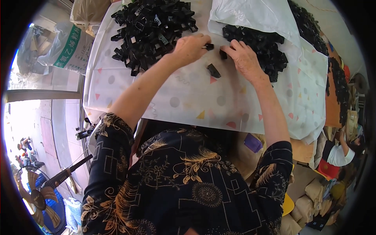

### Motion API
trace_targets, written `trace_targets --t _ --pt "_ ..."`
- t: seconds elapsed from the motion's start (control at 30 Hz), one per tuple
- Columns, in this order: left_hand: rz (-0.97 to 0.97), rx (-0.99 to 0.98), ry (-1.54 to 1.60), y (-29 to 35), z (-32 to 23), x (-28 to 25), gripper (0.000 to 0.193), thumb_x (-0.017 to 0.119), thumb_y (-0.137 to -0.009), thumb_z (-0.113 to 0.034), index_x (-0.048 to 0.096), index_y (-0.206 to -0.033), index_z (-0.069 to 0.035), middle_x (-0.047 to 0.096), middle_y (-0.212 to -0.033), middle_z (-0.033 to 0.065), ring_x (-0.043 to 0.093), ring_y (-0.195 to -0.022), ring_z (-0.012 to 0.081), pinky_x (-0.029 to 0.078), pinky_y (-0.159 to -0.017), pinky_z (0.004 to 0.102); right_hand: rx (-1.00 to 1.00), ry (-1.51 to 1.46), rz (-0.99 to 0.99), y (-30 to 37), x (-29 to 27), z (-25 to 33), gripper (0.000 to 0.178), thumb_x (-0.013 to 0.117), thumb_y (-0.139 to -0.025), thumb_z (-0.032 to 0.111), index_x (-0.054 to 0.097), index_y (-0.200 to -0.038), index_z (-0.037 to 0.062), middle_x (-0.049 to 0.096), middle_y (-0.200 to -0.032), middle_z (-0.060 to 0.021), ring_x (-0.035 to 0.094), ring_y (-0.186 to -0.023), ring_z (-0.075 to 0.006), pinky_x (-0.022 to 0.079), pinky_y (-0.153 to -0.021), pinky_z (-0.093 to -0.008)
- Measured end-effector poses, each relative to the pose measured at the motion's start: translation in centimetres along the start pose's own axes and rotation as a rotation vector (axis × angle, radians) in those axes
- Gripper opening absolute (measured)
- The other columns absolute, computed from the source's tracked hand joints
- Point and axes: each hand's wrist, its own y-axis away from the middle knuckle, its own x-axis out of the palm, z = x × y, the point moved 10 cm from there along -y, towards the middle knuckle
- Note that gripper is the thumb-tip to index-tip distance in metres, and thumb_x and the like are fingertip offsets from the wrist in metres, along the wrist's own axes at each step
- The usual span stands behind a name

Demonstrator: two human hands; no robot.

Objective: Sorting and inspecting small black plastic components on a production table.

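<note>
My left hand [191, 48] is closed on a small black plastic part [208, 46], pinched at the fingertips beside the large left pile. My right hand [243, 58] has its fingers curled around another black plastic part [223, 54], at the near left side of the right pile. Between and just below the hands, a single black part [214, 71] lies on the patterned tablecloth [188, 98]. The left pile [150, 31] of black parts is heaped loosely. The right pile [270, 49] is partly covered by a white plastic bag [254, 17].
More black parts [338, 86] lie on a brown surface at the right. A printed sack [70, 49] stands beyond the table's left edge. A fan [39, 199] is at lower left. Another person [340, 154] sits at far right, near stacked sacks [313, 196].
</note>
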Motion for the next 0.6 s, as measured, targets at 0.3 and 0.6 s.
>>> trace_targets --t 0.3,0.6 --pt "0.042 0.098 0.233 5.4 -4.0 2.2 0.033 0.068 -0.082 -0.006 0.058 -0.113 -0.013 0.061 -0.108 0.0070 0.064 -0.093 0.0328 0.052 -0.079 0.0433 -0.285 0.130 0.121 0.2 1.0 1.3 0.022 0.070 -0.075 0.003 0.063 -0.095 0.0098 0.057 -0.104 -0.0032 0.056 -0.100 -0.0230 0.049 -0.087 -0.0347" --pt "0.061 -0.084 0.434 3.9 -2.9 3.2 0.056 0.066 -0.079 -0.006 0.042 -0.129 -0.008 0.063 -0.113 0.0173 0.062 -0.105 0.0367 0.050 -0.088 0.0461 0.062 -0.534 -0.065 1.1 -0.8 1.8 0.025 0.065 -0.086 -0.001 0.064 -0.111 0.0015 0.063 -0.098 -0.0107 0.063 -0.083 -0.0258 0.051 -0.071 -0.0321"
